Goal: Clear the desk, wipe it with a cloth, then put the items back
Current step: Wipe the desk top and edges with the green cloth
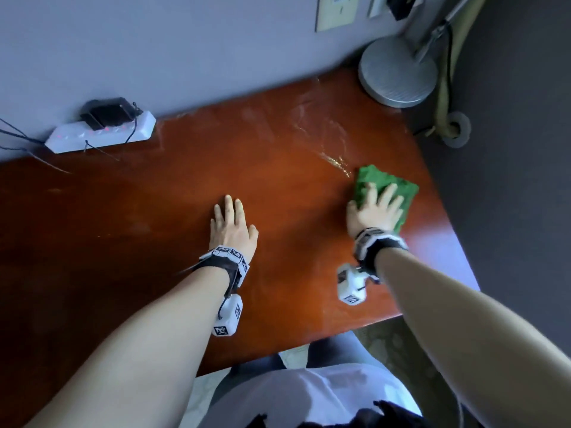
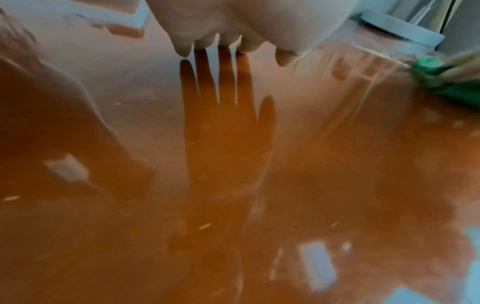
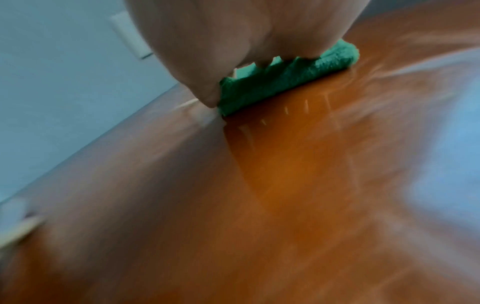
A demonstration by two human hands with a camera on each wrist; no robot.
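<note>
A folded green cloth (image 1: 392, 183) lies on the glossy reddish-brown desk (image 1: 154, 230) near its right edge. My right hand (image 1: 375, 208) presses flat on top of it with straight, spread fingers; the right wrist view shows my palm (image 3: 246, 41) bearing on the cloth (image 3: 291, 82). Wet streaks (image 1: 336, 162) shine on the wood just left of and behind the cloth. My left hand (image 1: 233, 225) rests flat on the bare desk near the middle, fingers straight, holding nothing. In the left wrist view its fingertips (image 2: 223, 44) touch the wood and the cloth (image 2: 446, 82) shows at the right.
A white power strip (image 1: 102, 134) with a black adapter and cables sits at the back left against the wall. A round grey lamp base (image 1: 398, 72) stands in the back right corner. The desk's right edge (image 1: 448, 211) runs close beside the cloth.
</note>
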